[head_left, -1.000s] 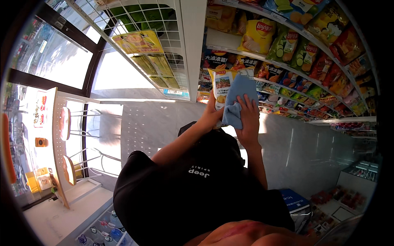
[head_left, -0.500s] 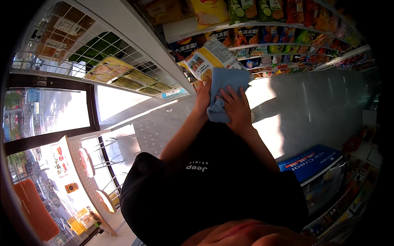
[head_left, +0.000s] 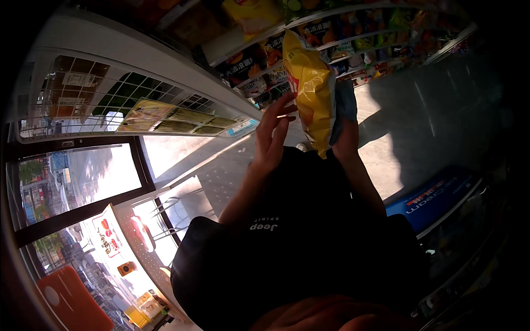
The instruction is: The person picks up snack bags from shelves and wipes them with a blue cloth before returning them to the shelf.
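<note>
A yellow bag of chips (head_left: 312, 91) stands nearly upright in front of me, turned edge-on above my lap. My left hand (head_left: 270, 135) is at its left side, fingers apart, the tips at or close to the bag's edge; I cannot tell if they touch it. On the other side, my right hand (head_left: 346, 140) grips a blue cloth (head_left: 346, 102) pressed against the bag. The bag and the cloth hide most of the right fingers.
Shelves of snack bags (head_left: 331, 33) run along the far side. At the left hangs a white wire rack (head_left: 83, 121) with flat packets. A blue ice cream freezer (head_left: 436, 198) is at the right. Glass doors (head_left: 83, 182) and an orange chair (head_left: 74, 298) are at the left.
The chip bag has turned from its printed back to its yellow side and stands more upright. My left hand has loosened its hold; the cloth has moved right, behind the bag, with my right hand.
</note>
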A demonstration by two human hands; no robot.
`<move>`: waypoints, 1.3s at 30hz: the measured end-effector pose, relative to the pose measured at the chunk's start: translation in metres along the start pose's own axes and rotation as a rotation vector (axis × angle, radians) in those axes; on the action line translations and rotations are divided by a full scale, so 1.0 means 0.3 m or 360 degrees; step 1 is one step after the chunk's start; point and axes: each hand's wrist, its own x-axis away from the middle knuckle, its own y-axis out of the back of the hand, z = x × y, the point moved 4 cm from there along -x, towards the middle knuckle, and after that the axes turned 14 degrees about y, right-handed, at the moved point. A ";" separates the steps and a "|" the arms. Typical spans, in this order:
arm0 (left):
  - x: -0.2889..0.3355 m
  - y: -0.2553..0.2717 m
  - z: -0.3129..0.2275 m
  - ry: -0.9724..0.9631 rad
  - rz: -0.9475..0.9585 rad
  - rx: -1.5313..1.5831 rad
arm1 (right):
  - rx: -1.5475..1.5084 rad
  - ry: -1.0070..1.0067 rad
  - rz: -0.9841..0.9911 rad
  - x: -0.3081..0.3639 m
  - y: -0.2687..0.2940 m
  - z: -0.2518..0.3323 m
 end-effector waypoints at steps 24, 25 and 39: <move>-0.260 0.351 0.014 0.0286 -0.0777 0.0125 | -0.0316 -0.0119 -0.0705 -0.084 0.229 0.230; -0.322 0.385 0.027 0.0304 -0.0817 0.0061 | -0.0345 -0.0108 -0.0667 -0.069 0.252 0.223; -0.496 0.529 -0.079 -0.0405 -0.1386 -0.0563 | -0.0335 -0.0351 -0.0327 0.022 0.177 0.113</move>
